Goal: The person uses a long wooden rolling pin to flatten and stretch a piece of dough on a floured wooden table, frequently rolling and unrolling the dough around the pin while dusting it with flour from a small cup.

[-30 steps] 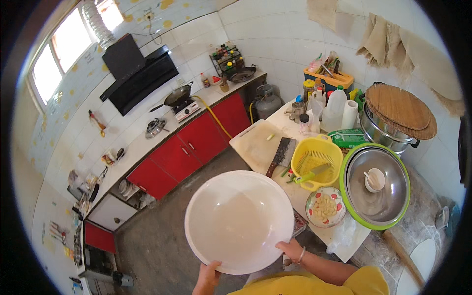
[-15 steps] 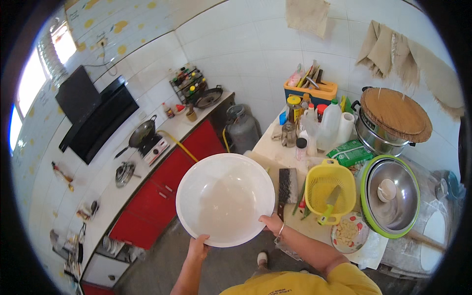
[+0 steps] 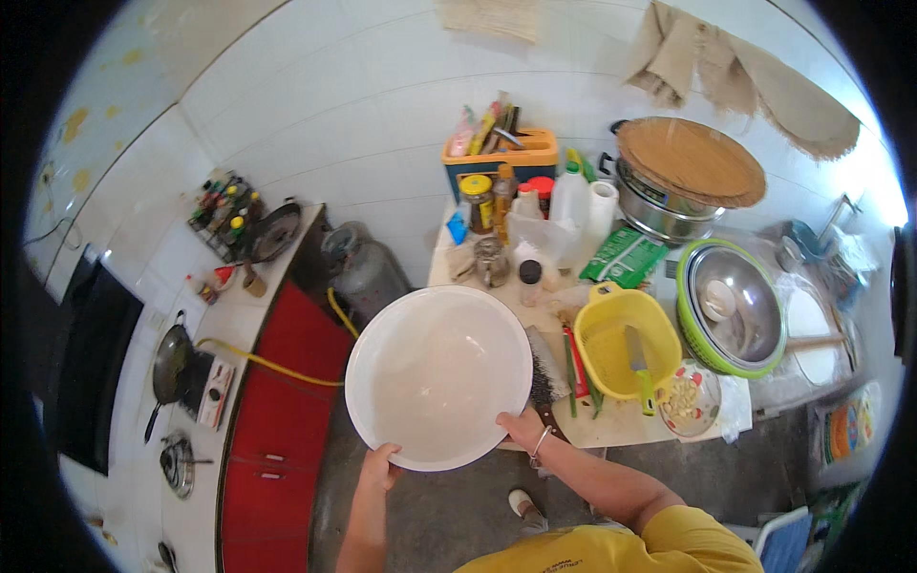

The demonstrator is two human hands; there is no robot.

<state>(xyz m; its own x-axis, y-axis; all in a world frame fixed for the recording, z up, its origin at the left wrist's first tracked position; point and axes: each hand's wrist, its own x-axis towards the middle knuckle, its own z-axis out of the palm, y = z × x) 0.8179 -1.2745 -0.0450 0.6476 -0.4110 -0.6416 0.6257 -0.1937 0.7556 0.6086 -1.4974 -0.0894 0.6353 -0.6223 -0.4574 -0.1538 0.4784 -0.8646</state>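
Between my two hands is a large white basin (image 3: 439, 377), its inside facing up at me; I see nothing in it. My left hand (image 3: 381, 464) grips the near rim at the left. At the near right rim, my right hand (image 3: 522, 429) grips too, with a bracelet on the wrist. The basin's right edge partly covers a cleaver (image 3: 546, 374) lying on the table. Right of the cleaver stand a yellow plastic basket (image 3: 600, 344) with a green-handled knife (image 3: 638, 368) in it, and a patterned plate (image 3: 702, 416) of pale pieces. Green stalks (image 3: 594, 393) lie by the basket.
Bottles and jars (image 3: 479, 202) crowd the back of the table (image 3: 611, 437). Nested bowls (image 3: 686, 306) and a steamer pot (image 3: 659, 215) with a wooden lid stand right. Left are a gas cylinder (image 3: 368, 277), red cabinets (image 3: 277, 420), and a wok (image 3: 172, 358) by a stove.
My view has swung to the right, so the table sits further left and the counter slides toward the left rim. Both hands still hold the basin, now beside the table's left end.
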